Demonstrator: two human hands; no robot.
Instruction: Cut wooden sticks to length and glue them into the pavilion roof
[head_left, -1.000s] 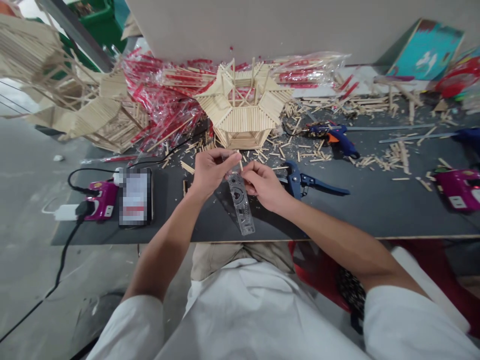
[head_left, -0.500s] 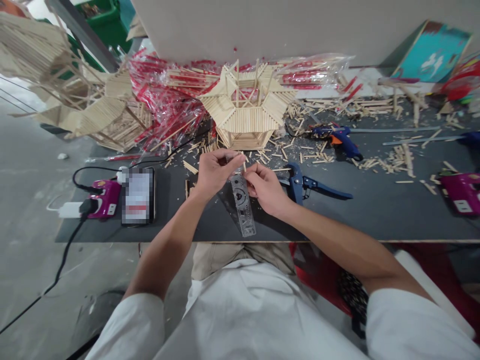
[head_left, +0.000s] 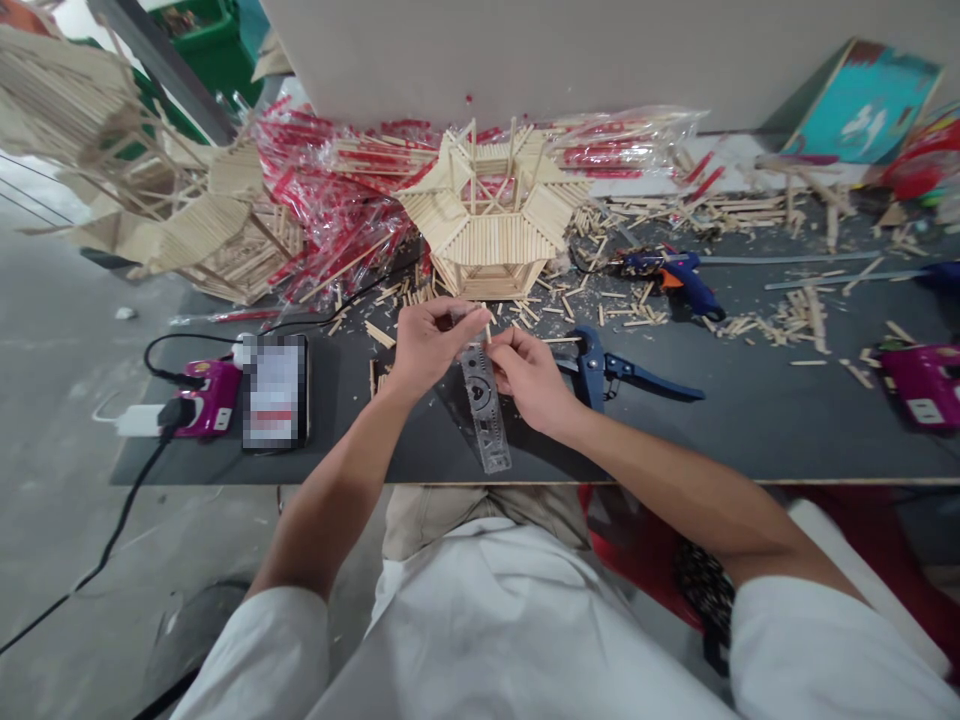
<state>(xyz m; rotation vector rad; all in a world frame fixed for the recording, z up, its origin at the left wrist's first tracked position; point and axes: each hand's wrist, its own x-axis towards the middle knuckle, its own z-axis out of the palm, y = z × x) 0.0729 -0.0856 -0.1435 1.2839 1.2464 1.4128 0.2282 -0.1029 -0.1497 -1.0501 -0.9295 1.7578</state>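
My left hand is closed, pinching the top end of a clear plastic ruler that slants down toward me over the dark table. My right hand is closed too, holding a short wooden stick against the ruler's upper edge. Just beyond both hands stands a hexagonal roof model built of wooden sticks.
Blue cutting pliers lie right of my right hand. A blue glue gun sits further back among scattered stick offcuts. A phone and a purple charger lie at left. Red-wrapped stick packets and another stick structure fill the back left.
Both hands with the ruler and stick shifted slightly right and up between the earliest frame and now; the grip is the same. Nothing else moved.
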